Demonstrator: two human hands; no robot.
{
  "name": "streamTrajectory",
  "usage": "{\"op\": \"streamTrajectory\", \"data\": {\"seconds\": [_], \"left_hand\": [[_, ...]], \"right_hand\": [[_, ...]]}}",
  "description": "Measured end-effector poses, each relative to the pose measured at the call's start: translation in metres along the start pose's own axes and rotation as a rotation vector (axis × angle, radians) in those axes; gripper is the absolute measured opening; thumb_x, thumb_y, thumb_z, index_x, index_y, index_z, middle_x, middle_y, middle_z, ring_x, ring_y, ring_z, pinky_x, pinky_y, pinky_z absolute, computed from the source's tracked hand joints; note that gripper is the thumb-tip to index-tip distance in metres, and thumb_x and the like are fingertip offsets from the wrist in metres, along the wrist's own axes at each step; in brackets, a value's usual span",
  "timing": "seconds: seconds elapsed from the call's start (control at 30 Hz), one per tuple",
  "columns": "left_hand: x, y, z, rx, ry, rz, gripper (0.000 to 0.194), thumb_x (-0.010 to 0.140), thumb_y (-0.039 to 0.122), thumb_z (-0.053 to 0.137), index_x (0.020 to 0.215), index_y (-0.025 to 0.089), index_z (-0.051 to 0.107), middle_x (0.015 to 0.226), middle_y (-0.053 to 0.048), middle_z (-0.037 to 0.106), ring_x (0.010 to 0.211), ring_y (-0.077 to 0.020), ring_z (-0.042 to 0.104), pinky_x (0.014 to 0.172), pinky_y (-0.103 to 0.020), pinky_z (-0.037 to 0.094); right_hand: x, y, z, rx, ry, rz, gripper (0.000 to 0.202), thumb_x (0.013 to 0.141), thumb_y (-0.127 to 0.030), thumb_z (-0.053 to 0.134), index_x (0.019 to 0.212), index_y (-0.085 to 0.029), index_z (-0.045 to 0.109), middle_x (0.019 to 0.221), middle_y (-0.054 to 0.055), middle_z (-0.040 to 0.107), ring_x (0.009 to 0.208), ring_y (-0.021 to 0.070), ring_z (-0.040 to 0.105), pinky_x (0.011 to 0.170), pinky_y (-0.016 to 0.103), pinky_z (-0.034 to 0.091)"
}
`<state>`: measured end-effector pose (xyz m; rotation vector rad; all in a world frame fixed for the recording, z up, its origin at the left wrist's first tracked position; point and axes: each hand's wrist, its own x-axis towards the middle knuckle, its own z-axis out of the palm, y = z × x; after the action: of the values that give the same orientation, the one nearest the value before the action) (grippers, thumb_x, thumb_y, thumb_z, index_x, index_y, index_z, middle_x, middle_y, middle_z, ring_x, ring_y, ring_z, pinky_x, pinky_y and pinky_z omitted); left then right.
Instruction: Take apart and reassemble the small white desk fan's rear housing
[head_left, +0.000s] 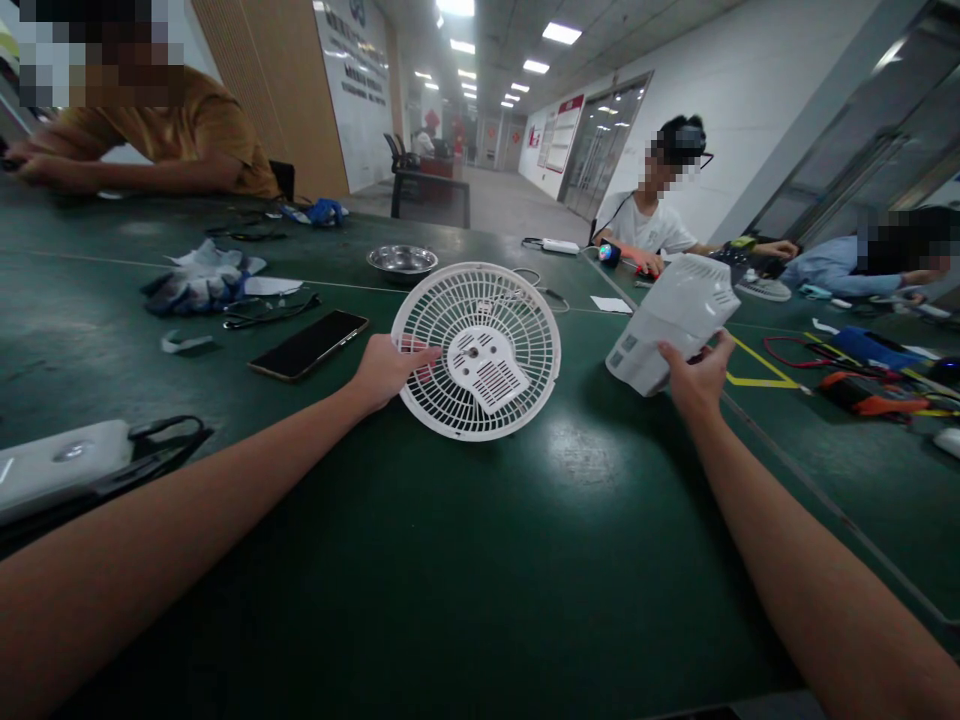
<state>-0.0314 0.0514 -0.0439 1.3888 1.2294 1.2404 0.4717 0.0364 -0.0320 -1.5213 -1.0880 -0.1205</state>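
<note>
My left hand (388, 372) grips the left rim of a round white fan grille (478, 352), the thumb lying over its slats. The grille is tilted so its vented centre plate faces me. Off to the right, my right hand (696, 378) is closed around the lower side of a white plastic housing (671, 320), which has slots near its top and label-like grey patches at its lower left. A gap separates the two white parts. Left of the grille, a black phone (309, 345) lies on the green table (480, 580).
A metal bowl (403, 261) stands behind the grille. Work gloves (199, 283) and a white device with a strap (67, 465) lie left. An orange-and-black tool (870, 393) and cables lie right. Other people sit at the far left, back right and far right.
</note>
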Motion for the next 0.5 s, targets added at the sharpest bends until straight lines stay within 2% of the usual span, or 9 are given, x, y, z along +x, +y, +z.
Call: {"op": "streamTrajectory", "data": {"seconds": [0.07, 0.1, 0.2, 0.33, 0.4, 0.5], "left_hand": [[0.0, -0.001, 0.0, 0.0, 0.0, 0.003, 0.019, 0.075, 0.028, 0.088, 0.082, 0.016, 0.075, 0.074, -0.008, 0.076, 0.062, -0.0202, 0.071, 0.061, -0.036, 0.062], [0.001, -0.001, 0.0, 0.0, -0.003, 0.0, 0.02, 0.075, 0.028, 0.088, 0.082, 0.016, 0.075, 0.075, -0.008, 0.076, 0.062, -0.0203, 0.071, 0.061, -0.036, 0.062], [0.002, -0.002, -0.001, -0.003, -0.007, -0.006, 0.02, 0.074, 0.028, 0.088, 0.083, 0.016, 0.075, 0.076, -0.008, 0.076, 0.062, -0.0206, 0.071, 0.06, -0.036, 0.062], [0.002, -0.003, -0.002, -0.001, -0.011, 0.004, 0.021, 0.074, 0.029, 0.089, 0.083, 0.016, 0.076, 0.076, -0.008, 0.076, 0.062, -0.0206, 0.071, 0.061, -0.036, 0.062], [0.002, -0.003, -0.003, 0.004, -0.017, 0.004, 0.022, 0.074, 0.031, 0.09, 0.084, 0.017, 0.076, 0.076, -0.008, 0.076, 0.063, -0.0207, 0.072, 0.062, -0.037, 0.062], [0.003, -0.004, -0.003, 0.007, -0.018, -0.004, 0.023, 0.074, 0.032, 0.09, 0.084, 0.017, 0.076, 0.077, -0.008, 0.076, 0.063, -0.0212, 0.072, 0.062, -0.038, 0.062]], "right_hand": [[0.0, -0.008, 0.001, 0.062, 0.011, -0.029, 0.099, 0.07, -0.048, 0.081, 0.152, -0.016, 0.037, 0.123, 0.015, 0.072, 0.105, 0.0321, 0.073, 0.097, 0.05, 0.055], [0.0, -0.014, 0.001, 0.071, 0.027, -0.047, 0.095, 0.073, -0.048, 0.079, 0.153, -0.016, 0.038, 0.124, 0.015, 0.071, 0.106, 0.0315, 0.072, 0.097, 0.049, 0.055], [0.001, -0.027, -0.001, 0.044, 0.079, -0.089, 0.075, 0.078, -0.048, 0.078, 0.141, -0.017, 0.051, 0.127, 0.017, 0.07, 0.11, 0.0311, 0.069, 0.099, 0.046, 0.052], [0.004, -0.032, -0.003, 0.091, 0.122, -0.057, 0.065, 0.074, -0.043, 0.08, 0.128, -0.018, 0.055, 0.128, 0.019, 0.067, 0.111, 0.0323, 0.066, 0.1, 0.046, 0.051], [0.004, -0.033, -0.004, 0.123, 0.125, -0.055, 0.065, 0.072, -0.039, 0.079, 0.127, -0.02, 0.052, 0.132, 0.018, 0.065, 0.112, 0.0329, 0.065, 0.1, 0.048, 0.05], [0.001, -0.04, -0.01, 0.124, 0.091, -0.133, 0.067, 0.076, -0.039, 0.078, 0.132, -0.023, 0.045, 0.142, 0.018, 0.058, 0.117, 0.0331, 0.062, 0.102, 0.047, 0.048]]}}
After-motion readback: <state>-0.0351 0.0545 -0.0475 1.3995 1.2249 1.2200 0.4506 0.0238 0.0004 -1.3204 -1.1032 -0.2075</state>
